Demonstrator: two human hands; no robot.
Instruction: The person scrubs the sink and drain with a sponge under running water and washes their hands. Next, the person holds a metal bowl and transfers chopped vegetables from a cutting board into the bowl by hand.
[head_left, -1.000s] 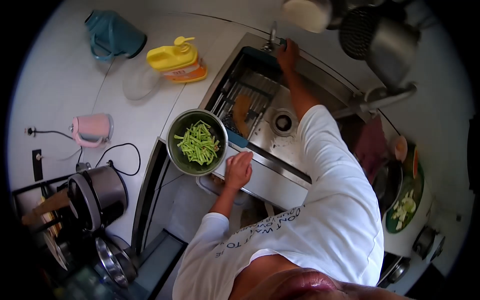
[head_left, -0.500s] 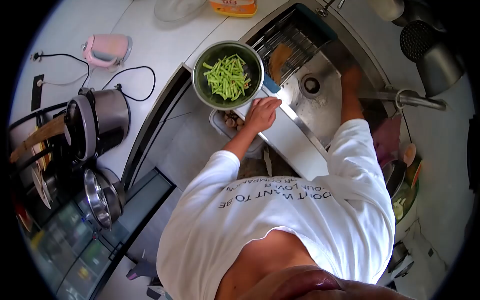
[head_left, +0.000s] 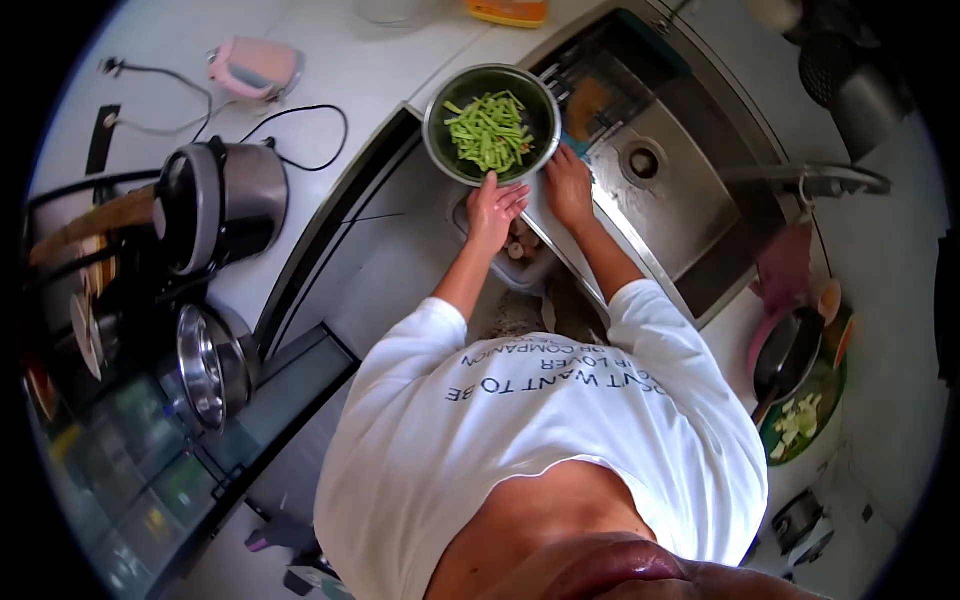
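Note:
A metal bowl (head_left: 437, 150) of cut green beans (head_left: 488, 132) stands on the counter beside the sink. My left hand (head_left: 495, 212) is at the bowl's near rim, thumb touching or almost touching it, fingers stretched out to the right. Close to the bowl's right side is my right hand (head_left: 570, 188), back upward and fingers reaching forward over the counter strip by the sink. Its fingertips are partly hidden, so I cannot tell if they touch the bowl. Neither hand has a visible grip on anything.
The sink (head_left: 690, 200) with a drying rack (head_left: 590, 90) and faucet (head_left: 850, 178) lies to the right. Leftward are a pink kettle (head_left: 255, 70), a cooker (head_left: 235, 205) and metal bowls (head_left: 203, 365). Below the counter edge sits a tub of brownish round items (head_left: 520, 243). A pan (head_left: 787, 350) is at right.
My right hand has come out of the sink to the bowl's right side. My left hand has turned and opened at the bowl's near rim. The view has shifted.

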